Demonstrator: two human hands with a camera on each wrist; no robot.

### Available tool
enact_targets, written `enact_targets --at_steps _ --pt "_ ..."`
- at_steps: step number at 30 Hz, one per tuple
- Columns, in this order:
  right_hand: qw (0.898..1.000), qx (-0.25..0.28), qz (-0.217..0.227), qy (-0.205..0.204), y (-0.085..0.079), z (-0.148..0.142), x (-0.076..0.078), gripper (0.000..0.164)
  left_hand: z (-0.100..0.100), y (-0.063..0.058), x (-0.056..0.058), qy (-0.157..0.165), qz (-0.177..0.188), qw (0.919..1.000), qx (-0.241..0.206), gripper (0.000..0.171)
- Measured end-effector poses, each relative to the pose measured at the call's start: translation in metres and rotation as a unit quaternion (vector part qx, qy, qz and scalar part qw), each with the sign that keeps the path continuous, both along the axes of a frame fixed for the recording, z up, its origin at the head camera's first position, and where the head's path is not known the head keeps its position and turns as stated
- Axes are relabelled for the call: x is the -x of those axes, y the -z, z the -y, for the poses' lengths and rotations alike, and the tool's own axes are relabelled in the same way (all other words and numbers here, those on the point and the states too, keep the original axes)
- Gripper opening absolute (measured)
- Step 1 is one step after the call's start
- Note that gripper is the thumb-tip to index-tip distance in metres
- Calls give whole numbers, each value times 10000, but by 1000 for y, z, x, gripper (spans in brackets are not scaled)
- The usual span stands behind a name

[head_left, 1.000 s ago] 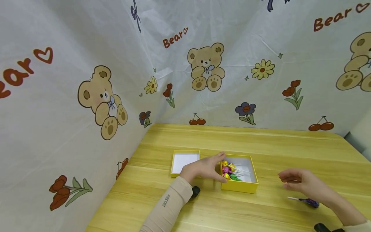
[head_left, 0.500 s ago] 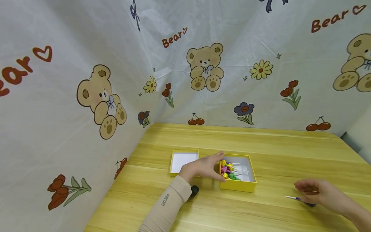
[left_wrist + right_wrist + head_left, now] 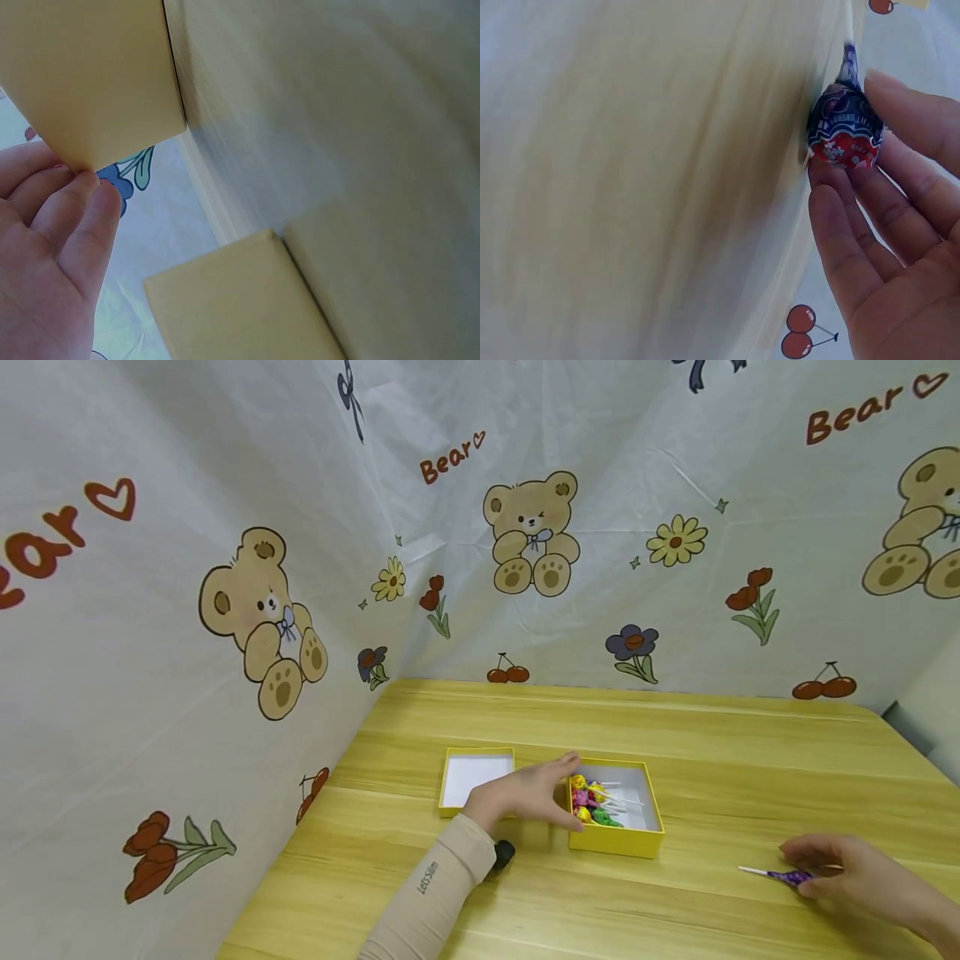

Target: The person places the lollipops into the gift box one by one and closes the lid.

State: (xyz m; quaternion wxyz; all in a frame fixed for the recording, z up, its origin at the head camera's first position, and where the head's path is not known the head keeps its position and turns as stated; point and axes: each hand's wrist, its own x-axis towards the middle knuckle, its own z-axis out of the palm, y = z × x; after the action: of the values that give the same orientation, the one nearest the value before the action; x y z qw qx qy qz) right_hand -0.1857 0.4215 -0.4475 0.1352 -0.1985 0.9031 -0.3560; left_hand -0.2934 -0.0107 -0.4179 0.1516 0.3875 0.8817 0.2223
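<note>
A yellow box (image 3: pixel 615 841) with a white inside holds several lollipops (image 3: pixel 592 799) in bright wrappers, their white sticks pointing right. My left hand (image 3: pixel 522 795) spans the box's left end, thumb at the near corner and fingers at the far one. In the left wrist view its fingertips (image 3: pixel 107 196) touch the box's corner. A purple-wrapped lollipop (image 3: pixel 789 877) lies alone on the table to the right, stick to the left. My right hand (image 3: pixel 862 875) is around its candy end, thumb against the wrapper and forefinger apart from it. The right wrist view shows the wrapper's red and dark print.
Left of the box lies a yellow-edged lid (image 3: pixel 477 777), white inside, partly behind my left hand. A black object (image 3: pixel 504 855) shows by my left wrist. Bear-print cloth (image 3: pixel 555 635) hangs along the back and left of the wooden table (image 3: pixel 600 910).
My right hand has moved right and down to the purple lollipop, its thumb coming against the wrapper. My left hand has stayed at the box.
</note>
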Motion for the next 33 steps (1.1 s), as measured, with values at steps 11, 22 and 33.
enact_targets --at_steps 11,22,33 --pt "9990 -359 164 224 3 -6 -4 43 0 1 1 10 -40 10000 -22 99" --pt "9983 -402 230 351 -2 1 -7 36 0 2 1 -6 24 10000 -54 99" --pt "9967 -629 162 497 -7 7 -6 37 1 3 2 -15 99 9999 -64 99"
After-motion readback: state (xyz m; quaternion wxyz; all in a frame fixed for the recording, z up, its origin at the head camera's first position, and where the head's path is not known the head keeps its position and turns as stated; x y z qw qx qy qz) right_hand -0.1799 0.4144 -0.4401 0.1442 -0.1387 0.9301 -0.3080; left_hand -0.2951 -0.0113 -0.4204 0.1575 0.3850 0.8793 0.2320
